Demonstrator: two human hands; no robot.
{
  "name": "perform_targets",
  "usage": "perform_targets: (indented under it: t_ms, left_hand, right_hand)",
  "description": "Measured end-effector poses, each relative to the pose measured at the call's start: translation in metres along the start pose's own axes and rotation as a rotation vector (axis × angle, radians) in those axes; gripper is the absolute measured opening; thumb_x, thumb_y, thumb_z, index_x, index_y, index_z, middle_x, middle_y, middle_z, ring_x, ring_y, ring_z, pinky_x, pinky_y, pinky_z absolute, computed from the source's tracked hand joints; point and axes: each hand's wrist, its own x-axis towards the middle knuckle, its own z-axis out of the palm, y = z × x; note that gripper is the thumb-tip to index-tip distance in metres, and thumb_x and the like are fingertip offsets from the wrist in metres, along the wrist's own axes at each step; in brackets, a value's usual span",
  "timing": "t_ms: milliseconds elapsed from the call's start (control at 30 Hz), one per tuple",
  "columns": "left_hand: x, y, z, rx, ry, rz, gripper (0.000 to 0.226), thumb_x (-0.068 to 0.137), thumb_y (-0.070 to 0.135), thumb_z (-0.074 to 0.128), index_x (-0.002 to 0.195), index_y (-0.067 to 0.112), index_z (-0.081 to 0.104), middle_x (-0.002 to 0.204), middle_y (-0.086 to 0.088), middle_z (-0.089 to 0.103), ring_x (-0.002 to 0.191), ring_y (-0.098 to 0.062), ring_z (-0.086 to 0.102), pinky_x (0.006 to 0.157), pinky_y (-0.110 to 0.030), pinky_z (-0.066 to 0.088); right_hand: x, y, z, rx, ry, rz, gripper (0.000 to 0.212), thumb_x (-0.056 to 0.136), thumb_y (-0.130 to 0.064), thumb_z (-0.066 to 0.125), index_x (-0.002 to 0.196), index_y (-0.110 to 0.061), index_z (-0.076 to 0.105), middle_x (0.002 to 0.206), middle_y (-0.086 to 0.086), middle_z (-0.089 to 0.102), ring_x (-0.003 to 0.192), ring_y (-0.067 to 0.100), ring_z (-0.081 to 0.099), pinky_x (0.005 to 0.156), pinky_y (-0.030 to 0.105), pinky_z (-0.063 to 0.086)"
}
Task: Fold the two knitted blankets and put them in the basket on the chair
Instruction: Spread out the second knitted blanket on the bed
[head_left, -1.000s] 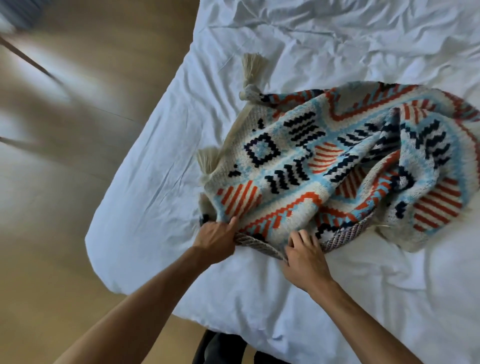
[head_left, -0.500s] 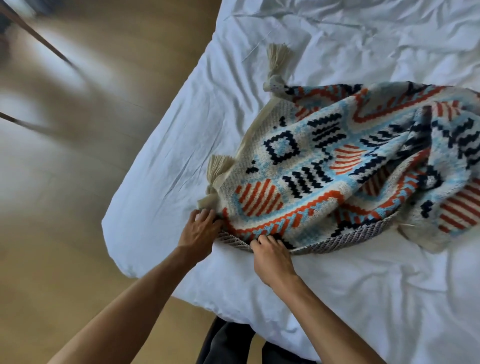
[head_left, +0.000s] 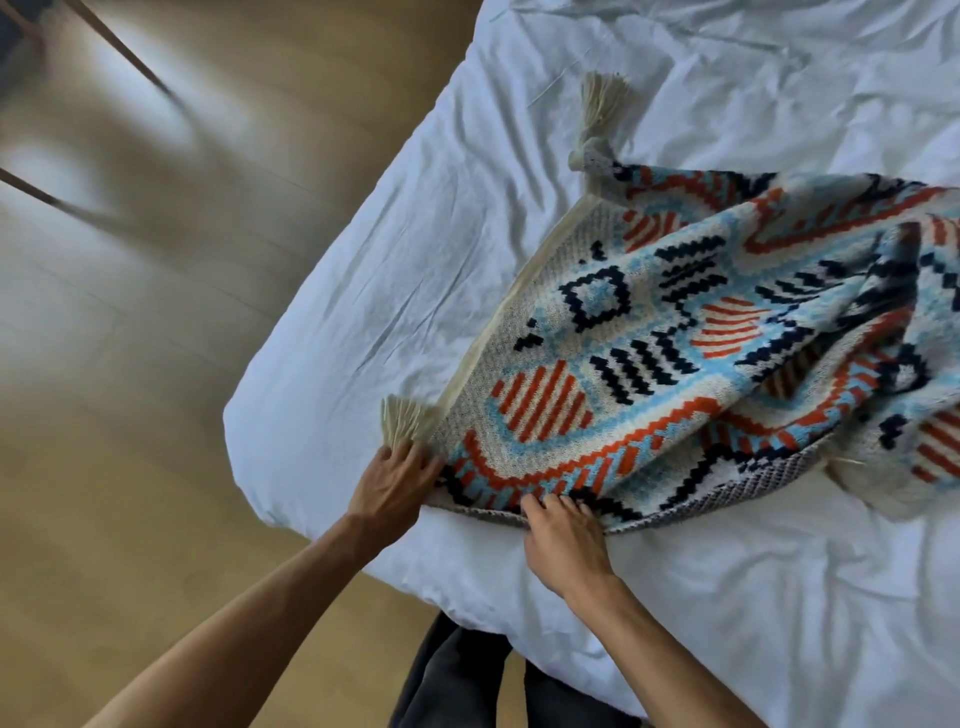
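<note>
1. In the last second both hands have worked leftward along the near edge of the knitted blanket (head_left: 675, 338). Its left border was slack and bunched a moment ago. Now it runs straight from the far tassel (head_left: 602, 104) to the near tassel (head_left: 405, 423).
2. The left hand (head_left: 392, 491) sits on the near left corner with its fingers stretched to the base of the near tassel. I cannot tell whether it pinches the cloth or only pins it. The right hand (head_left: 566, 540) is just to its right, fingers curled over the near hem and clamped on it.
3. To my eye a corner is being squared for a first fold. The right part lies in rumpled ridges, so folding proper looks barely begun. No second blanket, basket or chair is in sight.
4. The blanket lies on the bed (head_left: 389, 286), towards its near left corner, and runs off the right of the view.
5. It is a thick, chunky knit — stepped motifs in orange, sky blue and navy on cream. It has a plain cream border, and a grey speckled underside shows at the near hem. The tassels are cream yarn bundles. The sheet is white and finely creased, the floor (head_left: 130, 415) pale wood.
</note>
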Motion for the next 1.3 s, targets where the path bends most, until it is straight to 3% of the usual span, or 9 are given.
perform_targets:
  t_ms: [100, 267, 433, 633, 767, 833, 933, 1100, 1300]
  left_hand:
    - [-0.007, -0.002, -0.002, -0.062, 0.058, -0.067, 0.05, 0.039, -0.001, 0.078, 0.087, 0.006, 0.068, 0.089, -0.013, 0.065, 0.075, -0.03, 0.065, 0.052, -0.031, 0.05]
    - [-0.016, 0.008, -0.002, -0.217, 0.064, -0.162, 0.041, 0.051, -0.009, 0.071, 0.09, 0.002, 0.061, 0.074, -0.012, 0.057, 0.057, -0.03, 0.057, 0.034, -0.026, 0.033]
    - [-0.033, -0.004, 0.007, -0.103, 0.006, -0.29, 0.041, 0.071, 0.0, 0.058, 0.111, 0.006, 0.053, 0.105, -0.016, 0.052, 0.086, -0.031, 0.051, 0.062, -0.036, 0.04]
    - [-0.047, -0.003, -0.003, 0.118, 0.034, -0.28, 0.041, 0.036, -0.007, 0.077, 0.072, 0.006, 0.064, 0.072, -0.014, 0.057, 0.062, -0.029, 0.055, 0.051, -0.035, 0.045]
    - [-0.051, -0.005, 0.006, 0.137, -0.261, -0.301, 0.051, 0.072, 0.012, 0.063, 0.121, 0.012, 0.048, 0.124, -0.014, 0.043, 0.112, -0.03, 0.044, 0.092, -0.042, 0.035]
    - [-0.042, -0.002, 0.008, 0.119, -0.375, -0.263, 0.055, 0.075, 0.023, 0.056, 0.128, 0.016, 0.042, 0.132, -0.012, 0.034, 0.122, -0.029, 0.034, 0.1, -0.045, 0.026]
    - [-0.011, 0.004, -0.005, 0.005, -0.364, -0.239, 0.047, 0.076, 0.027, 0.05, 0.122, 0.018, 0.049, 0.121, -0.009, 0.043, 0.114, -0.027, 0.041, 0.091, -0.041, 0.032]
    - [0.065, -0.004, -0.032, -0.157, -0.29, -0.205, 0.042, 0.082, 0.02, 0.048, 0.124, 0.011, 0.049, 0.12, -0.011, 0.052, 0.115, -0.028, 0.046, 0.09, -0.038, 0.038]
    - [0.143, -0.024, -0.071, -0.37, -0.11, -0.112, 0.04, 0.089, 0.022, 0.044, 0.125, 0.006, 0.041, 0.121, -0.015, 0.048, 0.112, -0.033, 0.049, 0.083, -0.04, 0.041]
  right_hand:
    - [0.003, 0.001, 0.0, -0.009, 0.017, -0.034, 0.038, 0.096, -0.009, 0.035, 0.133, -0.014, 0.039, 0.127, 0.01, 0.053, 0.113, 0.026, 0.049, 0.096, 0.038, 0.036]
    - [-0.001, 0.004, -0.002, 0.02, 0.002, -0.006, 0.037, 0.092, -0.001, 0.036, 0.128, -0.013, 0.04, 0.125, 0.011, 0.049, 0.108, 0.03, 0.052, 0.08, 0.037, 0.042]
    - [-0.011, 0.008, -0.002, 0.035, -0.002, -0.032, 0.034, 0.089, 0.0, 0.037, 0.121, -0.012, 0.042, 0.122, 0.009, 0.049, 0.107, 0.028, 0.05, 0.079, 0.035, 0.04]
    - [-0.012, 0.011, -0.01, 0.067, -0.009, -0.097, 0.031, 0.09, 0.0, 0.033, 0.117, -0.01, 0.045, 0.119, 0.009, 0.052, 0.104, 0.027, 0.052, 0.079, 0.034, 0.039]
    - [-0.017, 0.009, -0.013, 0.07, -0.059, -0.121, 0.027, 0.091, -0.005, 0.033, 0.113, -0.011, 0.048, 0.116, 0.008, 0.053, 0.102, 0.026, 0.052, 0.08, 0.035, 0.038]
    - [-0.015, 0.011, -0.014, 0.09, -0.181, -0.118, 0.019, 0.09, -0.005, 0.036, 0.102, -0.012, 0.049, 0.114, 0.009, 0.053, 0.103, 0.026, 0.05, 0.076, 0.034, 0.036]
    - [-0.003, 0.014, -0.02, 0.136, -0.205, -0.098, 0.012, 0.087, -0.002, 0.041, 0.092, -0.008, 0.05, 0.105, 0.009, 0.059, 0.093, 0.027, 0.056, 0.072, 0.034, 0.043]
    - [0.035, 0.01, -0.046, 0.39, -0.047, 0.019, 0.025, 0.093, -0.005, 0.043, 0.112, -0.01, 0.059, 0.112, 0.006, 0.065, 0.092, 0.02, 0.062, 0.077, 0.031, 0.053]
    - [0.107, 0.013, -0.111, 0.456, 0.244, 0.153, 0.017, 0.096, -0.013, 0.047, 0.106, -0.014, 0.06, 0.098, 0.003, 0.067, 0.067, 0.004, 0.052, 0.05, 0.009, 0.033]
